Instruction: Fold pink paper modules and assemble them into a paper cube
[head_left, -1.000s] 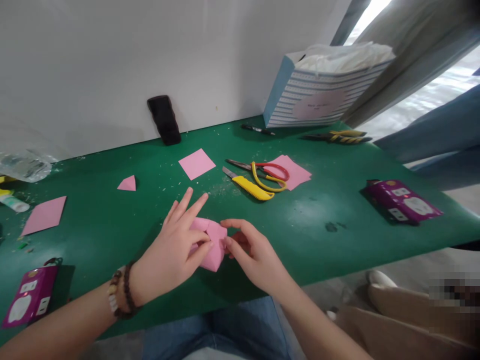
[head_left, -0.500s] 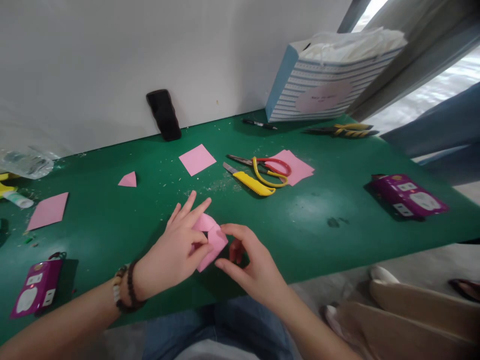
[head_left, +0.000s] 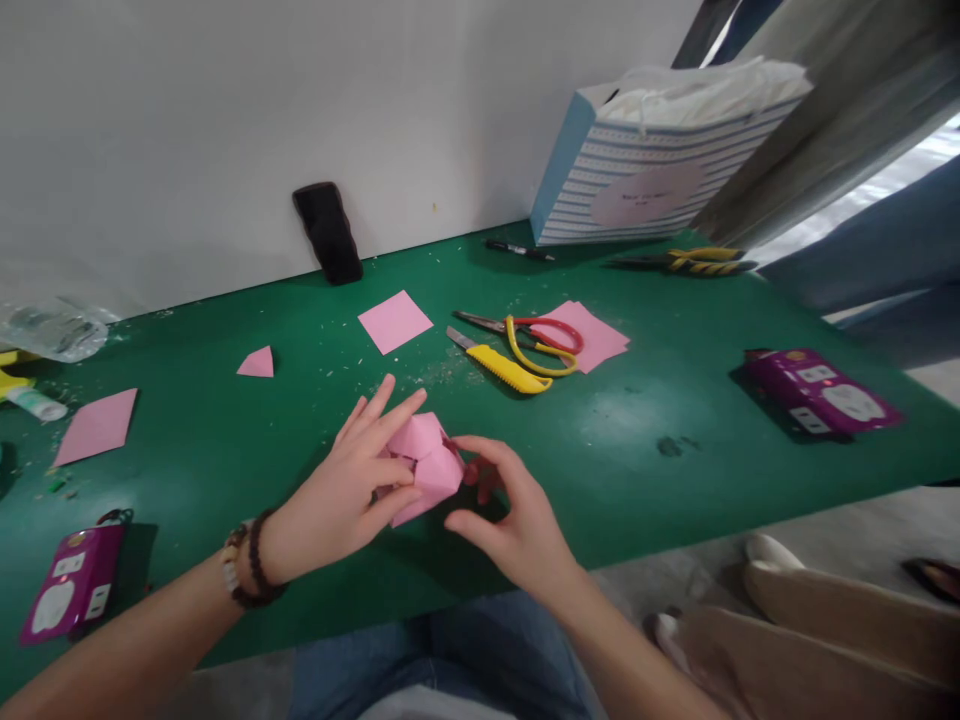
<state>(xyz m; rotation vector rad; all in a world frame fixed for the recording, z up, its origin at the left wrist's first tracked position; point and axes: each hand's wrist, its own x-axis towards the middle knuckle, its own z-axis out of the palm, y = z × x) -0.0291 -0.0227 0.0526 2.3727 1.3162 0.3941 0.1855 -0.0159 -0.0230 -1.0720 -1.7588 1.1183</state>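
A folded pink paper (head_left: 425, 462) sits between both hands just above the green table (head_left: 675, 400) near its front edge. My left hand (head_left: 345, 495), with bead bracelets at the wrist, pinches the paper's left side with thumb and a finger while the other fingers stretch forward. My right hand (head_left: 510, 515) curls round the paper's right side, fingertips on its edge. Part of the paper is hidden behind the fingers.
Yellow-and-red scissors (head_left: 536, 340) and a yellow box cutter (head_left: 499, 367) lie beyond the hands beside pink sheets (head_left: 395, 320). A striped gift bag (head_left: 637, 180), black phone (head_left: 328, 232), purple packets (head_left: 821, 392) and another person's legs at right are also in view.
The pink paper has been lifted and puffed up between the hands. My right hand has slid round its right side; my left hand kept its grip.
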